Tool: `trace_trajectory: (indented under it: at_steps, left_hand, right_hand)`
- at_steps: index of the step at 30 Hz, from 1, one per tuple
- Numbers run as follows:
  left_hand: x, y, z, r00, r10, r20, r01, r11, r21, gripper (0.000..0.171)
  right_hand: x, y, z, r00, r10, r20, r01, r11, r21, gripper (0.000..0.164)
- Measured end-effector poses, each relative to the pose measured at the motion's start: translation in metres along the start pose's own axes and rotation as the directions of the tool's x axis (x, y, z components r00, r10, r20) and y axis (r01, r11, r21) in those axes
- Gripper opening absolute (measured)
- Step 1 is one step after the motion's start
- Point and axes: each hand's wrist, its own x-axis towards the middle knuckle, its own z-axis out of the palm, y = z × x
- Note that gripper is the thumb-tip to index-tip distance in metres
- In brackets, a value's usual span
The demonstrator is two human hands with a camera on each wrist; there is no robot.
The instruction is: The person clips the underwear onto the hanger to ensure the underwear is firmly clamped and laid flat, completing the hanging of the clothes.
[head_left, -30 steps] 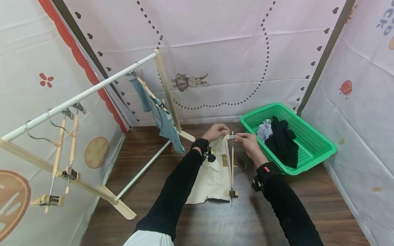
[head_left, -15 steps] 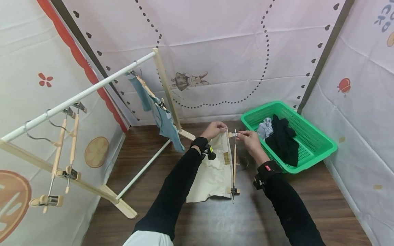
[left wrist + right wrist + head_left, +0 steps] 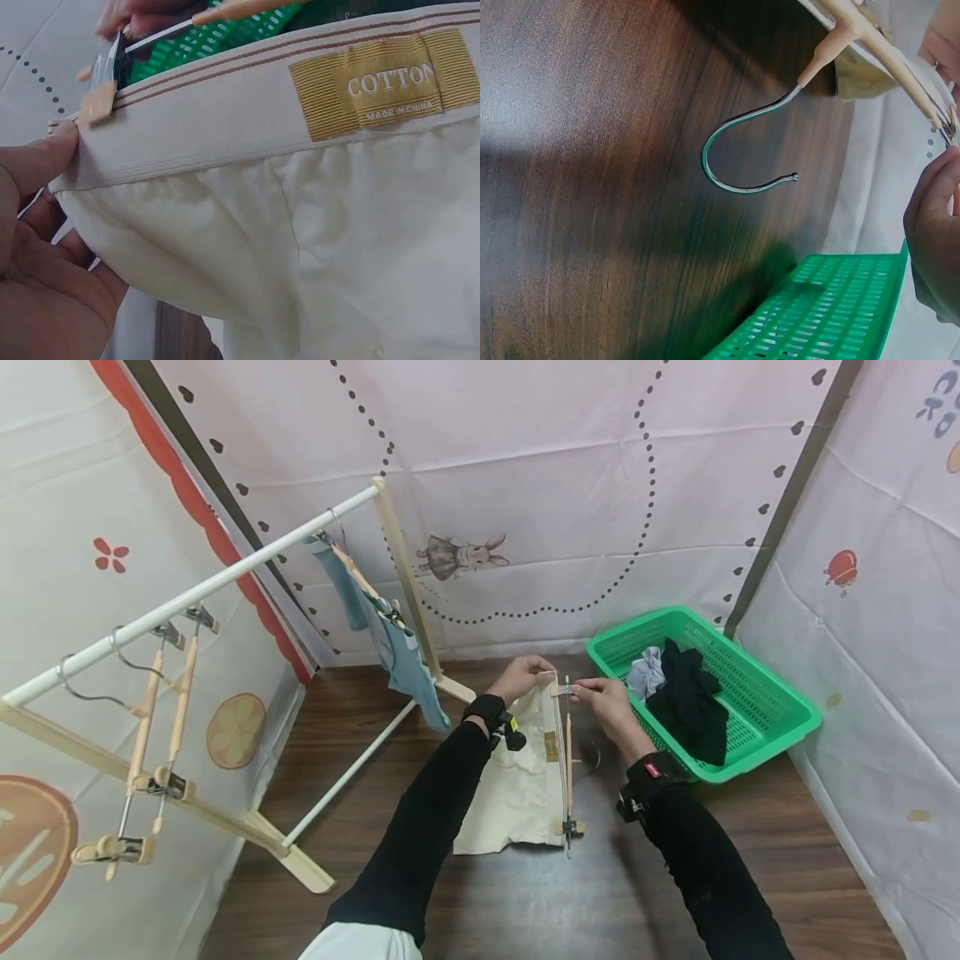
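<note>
Cream shorts (image 3: 517, 777) with a striped elastic waistband and a gold COTTON label (image 3: 394, 79) lie on the floor. My left hand (image 3: 525, 678) pinches the far corner of the waistband between thumb and fingers. Alongside the waistband is a wooden clip hanger (image 3: 569, 752), its metal hook (image 3: 712, 154) pointing right. Its near clip (image 3: 570, 827) is on the waistband's near end. My right hand (image 3: 609, 703) pinches the far clip (image 3: 101, 94), whose wooden pad overlaps the waistband right beside my left thumb in the left wrist view.
A green basket (image 3: 772, 735) with black and grey clothes (image 3: 690, 710) stands close to my right hand. At left is a rack with a white rail (image 3: 225, 581), carrying two bare clip hangers (image 3: 146, 718) and a blue garment (image 3: 405, 664) on a hanger.
The far clip moved right, off the waistband's edge, half a second ago, and is now back left over it in my right hand. The left hand keeps its pinch on the corner.
</note>
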Motion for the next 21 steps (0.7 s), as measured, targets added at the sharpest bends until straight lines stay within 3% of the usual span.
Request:
trace_trajectory:
  at_steps: [10,15,18,21]
  left_hand:
    - [0.001,0.004,0.004,1.0,0.013,-0.009,-0.013,1.0,-0.001,0.015]
    - [-0.001,-0.002,0.004,0.998,0.06,-0.007,-0.059,0.991,0.121,0.022]
    - [-0.013,-0.004,0.003,0.996,0.087,0.008,-0.087,0.976,0.2,0.033]
    - [-0.034,-0.006,0.0,0.996,0.078,0.033,-0.084,0.966,0.245,0.043]
  right_hand:
    - [0.001,0.003,0.005,1.0,-0.009,0.006,0.009,0.999,-0.034,0.038]
    - [0.003,0.009,0.004,1.0,0.016,0.012,-0.016,0.999,-0.046,0.043]
    - [0.004,0.016,0.001,0.998,0.051,0.033,-0.049,0.997,-0.057,0.049]
    - [0.003,0.024,-0.004,0.992,0.101,0.081,-0.097,0.994,-0.059,0.054]
